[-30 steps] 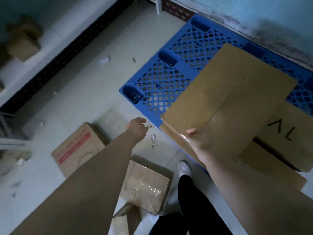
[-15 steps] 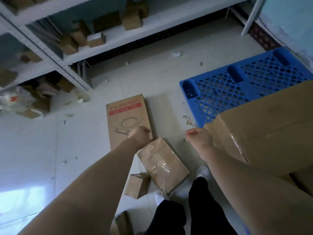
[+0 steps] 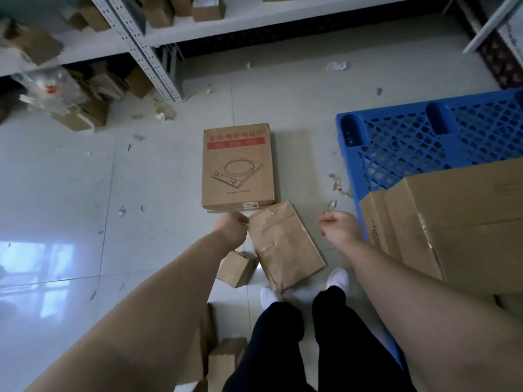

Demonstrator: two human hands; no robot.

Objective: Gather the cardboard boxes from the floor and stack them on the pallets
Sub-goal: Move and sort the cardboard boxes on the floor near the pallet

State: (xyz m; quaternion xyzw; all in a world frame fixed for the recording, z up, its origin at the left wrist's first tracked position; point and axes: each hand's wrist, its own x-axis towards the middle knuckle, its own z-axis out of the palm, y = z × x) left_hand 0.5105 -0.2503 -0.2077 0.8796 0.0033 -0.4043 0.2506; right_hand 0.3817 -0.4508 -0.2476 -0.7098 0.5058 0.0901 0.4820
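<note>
left hand [image 3: 230, 229] curled, underside hidden from camera, cannot tell if it holds anything; right hand [image 3: 339, 227] loosely curled, empty; taped box [image 3: 285, 244] lies on floor [image 3: 85, 193] between both hands, printed cooktop box [image 3: 237, 168] just beyond left hand, small box [image 3: 236, 268] just behind it; blue pallet [image 3: 410, 142] beyond right hand, large carton [image 3: 458, 222] on it; taped box looks light, dented, tape [image 3: 267, 246] slick; best taken by long cardboard edges, one hand each side
</note>
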